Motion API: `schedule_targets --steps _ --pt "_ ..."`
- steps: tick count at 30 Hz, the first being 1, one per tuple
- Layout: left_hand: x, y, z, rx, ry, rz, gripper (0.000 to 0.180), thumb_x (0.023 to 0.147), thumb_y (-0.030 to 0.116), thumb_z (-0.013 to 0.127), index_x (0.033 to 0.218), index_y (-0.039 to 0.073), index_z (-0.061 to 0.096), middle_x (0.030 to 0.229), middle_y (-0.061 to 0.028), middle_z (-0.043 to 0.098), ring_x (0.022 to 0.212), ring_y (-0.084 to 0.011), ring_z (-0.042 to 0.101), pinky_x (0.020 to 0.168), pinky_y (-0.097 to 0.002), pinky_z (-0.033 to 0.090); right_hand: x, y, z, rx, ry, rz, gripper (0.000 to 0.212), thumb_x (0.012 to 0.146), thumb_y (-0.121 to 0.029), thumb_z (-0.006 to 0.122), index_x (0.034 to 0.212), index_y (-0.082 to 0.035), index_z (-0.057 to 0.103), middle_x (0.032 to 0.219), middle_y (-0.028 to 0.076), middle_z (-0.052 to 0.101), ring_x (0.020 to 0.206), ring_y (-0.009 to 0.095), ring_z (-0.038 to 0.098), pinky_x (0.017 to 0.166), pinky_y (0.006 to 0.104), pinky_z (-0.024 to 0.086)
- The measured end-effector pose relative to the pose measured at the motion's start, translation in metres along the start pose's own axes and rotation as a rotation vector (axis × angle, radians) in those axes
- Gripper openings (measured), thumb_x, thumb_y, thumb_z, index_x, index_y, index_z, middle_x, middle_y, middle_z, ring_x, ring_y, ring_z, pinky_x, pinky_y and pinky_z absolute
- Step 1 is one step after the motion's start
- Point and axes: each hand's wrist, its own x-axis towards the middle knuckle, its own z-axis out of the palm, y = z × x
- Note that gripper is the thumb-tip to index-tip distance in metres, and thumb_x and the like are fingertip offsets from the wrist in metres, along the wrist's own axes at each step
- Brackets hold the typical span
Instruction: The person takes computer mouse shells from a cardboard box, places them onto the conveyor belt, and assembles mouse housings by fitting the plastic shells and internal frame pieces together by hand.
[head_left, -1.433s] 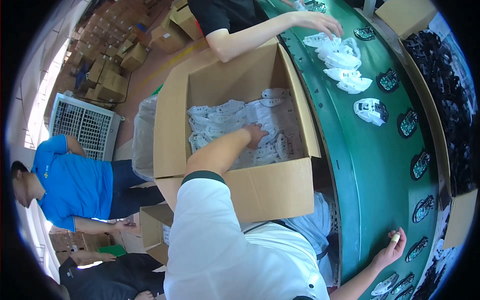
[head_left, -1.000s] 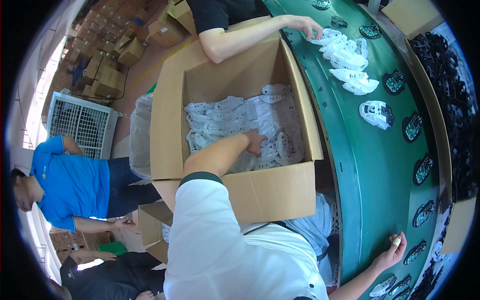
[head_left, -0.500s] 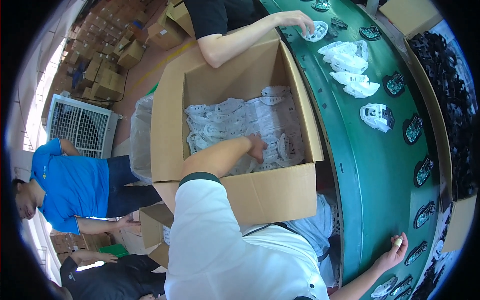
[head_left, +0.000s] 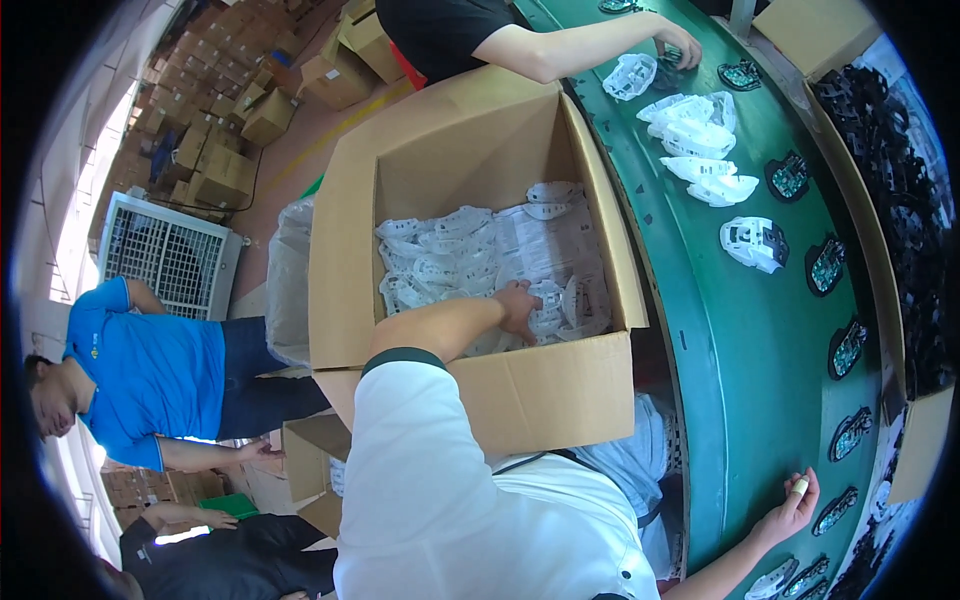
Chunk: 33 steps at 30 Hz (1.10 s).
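Note:
My left hand (head_left: 517,306) reaches down into a large cardboard box (head_left: 540,395) and has its fingers curled on the edge of a white plastic shell (head_left: 546,312); the fingertips are partly hidden. More white shells (head_left: 440,250) lie piled in the box, beside a sheet of clear plastic film (head_left: 535,240). Over the green conveyor belt (head_left: 735,420), at the lower right, my right hand (head_left: 790,515) is held loosely with nothing visible in it. One of its fingers wears a pale covering. Near it is a dark part with a green circuit board (head_left: 834,510).
Along the belt lie several circuit-board parts (head_left: 826,264), a cluster of white shells (head_left: 692,125) and one white-and-black shell (head_left: 754,244). A co-worker's hand (head_left: 680,45) is at the far end. A box of black parts (head_left: 880,170) stands on the right; people and an air cooler (head_left: 170,255) are on the left.
My left hand has shifted slightly and its fingers have curled in against a shell. The co-worker's hand has left a white shell and moved right to a dark part. My right hand has hardly moved.

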Motion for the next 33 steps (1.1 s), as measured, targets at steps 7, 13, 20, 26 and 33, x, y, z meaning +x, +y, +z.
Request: schedule_targets --steps 7,13,20,26,33 --pt "-0.002 0.001 -0.005 -0.019 0.045 -0.006 0.089 0.065 0.061 0.090 0.135 0.011 0.067 0.158 -0.0244 0.041 0.143 -0.0451 0.040 0.115 -0.0532 0.043 0.002 0.000 -0.001 -0.025 -0.013 0.018 0.027 0.109 -0.008 0.052 0.129 0.003 0.065 0.110 0.009 0.068 0.093 0.012 0.063 0.080 0.0233 0.051" --pt "0.006 -0.003 -0.005 0.077 0.041 0.001 0.074 0.067 0.062 0.088 0.114 0.006 0.077 0.150 -0.0230 0.051 0.140 -0.0435 0.043 0.112 -0.0514 0.046 0.004 -0.002 0.003 -0.026 0.008 0.025 0.026 0.109 -0.011 0.054 0.128 0.002 0.065 0.108 0.008 0.069 0.093 0.011 0.063 0.078 0.0227 0.050" --pt "-0.003 -0.007 -0.005 0.018 0.159 -0.016 0.072 0.069 0.062 0.088 0.113 0.006 0.075 0.154 -0.0256 0.047 0.142 -0.0452 0.041 0.111 -0.0515 0.046 0.006 0.001 0.003 -0.010 0.014 0.027 0.026 0.109 -0.011 0.055 0.128 0.002 0.065 0.106 0.008 0.069 0.092 0.011 0.063 0.075 0.0223 0.048" --pt "-0.007 -0.014 -0.029 -0.044 0.230 0.026 0.069 0.068 0.060 0.090 0.110 0.009 0.072 0.157 -0.0286 0.041 0.143 -0.0467 0.040 0.113 -0.0507 0.044 0.008 0.002 0.003 -0.025 0.011 0.038 0.026 0.108 -0.011 0.055 0.128 0.002 0.065 0.106 0.008 0.069 0.090 0.010 0.062 0.074 0.0217 0.048" --pt "-0.024 -0.014 -0.061 -0.042 0.412 0.035 0.066 0.066 0.055 0.093 0.108 0.008 0.071 0.157 -0.0264 0.041 0.144 -0.0458 0.040 0.114 -0.0516 0.045 0.008 -0.002 0.003 -0.041 0.000 0.059 0.027 0.108 -0.013 0.056 0.129 0.001 0.066 0.109 0.006 0.069 0.094 0.010 0.063 0.075 0.0218 0.048"
